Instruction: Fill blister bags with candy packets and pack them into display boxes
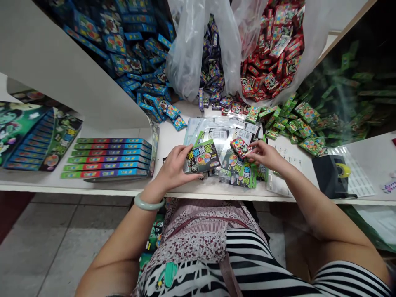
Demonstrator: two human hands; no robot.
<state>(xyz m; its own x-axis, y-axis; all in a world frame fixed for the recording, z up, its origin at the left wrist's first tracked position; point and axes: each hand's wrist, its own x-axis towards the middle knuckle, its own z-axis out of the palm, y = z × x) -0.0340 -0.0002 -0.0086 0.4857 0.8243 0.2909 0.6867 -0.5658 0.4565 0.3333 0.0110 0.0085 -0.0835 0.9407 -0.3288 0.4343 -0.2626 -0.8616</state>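
My left hand (179, 168) is closed on a flat black and green printed packet (203, 157), thumb along its lower edge and fingers at its upper left. Between the fingertips of my right hand (262, 155) is a small red box (240, 147) with colourful printing, tilted just right of the packet. Underneath both lie several more printed packets (243, 175), some in clear plastic, overlapping on the white table. Loose green boxes (305, 128) are heaped beyond my right hand.
Blue boxes (151, 88) spill out at the back left. Plastic bags hold purple boxes (212, 74) and red boxes (272, 62). A stack of multicoloured long boxes (108, 159) stands left, beside a green display carton (27, 136). At right sits a black tape dispenser (331, 175).
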